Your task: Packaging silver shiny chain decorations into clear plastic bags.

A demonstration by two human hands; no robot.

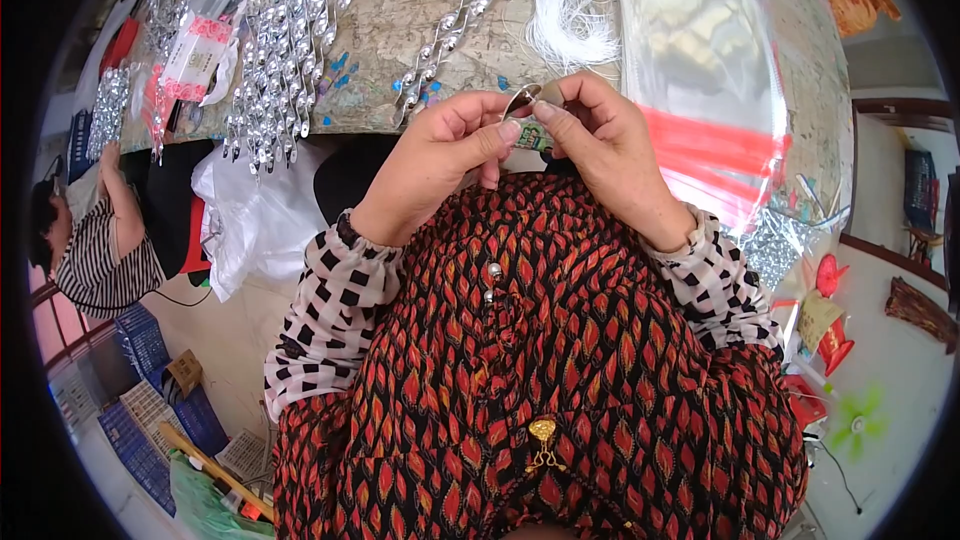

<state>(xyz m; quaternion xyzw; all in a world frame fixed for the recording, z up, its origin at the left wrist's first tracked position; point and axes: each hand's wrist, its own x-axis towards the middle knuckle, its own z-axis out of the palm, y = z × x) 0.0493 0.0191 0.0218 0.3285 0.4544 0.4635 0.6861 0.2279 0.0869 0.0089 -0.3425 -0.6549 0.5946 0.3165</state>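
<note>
Just past the table's near edge, both hands meet in front of my body. My left hand (pixel 445 150) is closed, its thumb and fingers pinching a curved, shiny silver strip (pixel 520 98). At that strip's upper end, the thumb and forefinger of my right hand (pixel 610 145) are pressed together on it. A small green printed tag (pixel 531 136) shows below the strip, between the two thumbs. The fingers partly hide how tag and strip are joined.
Twisted silver spirals (pixel 290 50) hang over the table edge at left; another spiral (pixel 465 15) lies further right. White string (pixel 572 10) is coiled beside clear plastic bags (pixel 700 30) with red ends. A person in stripes (pixel 110 260) sits far left, near a white plastic bag (pixel 265 205).
</note>
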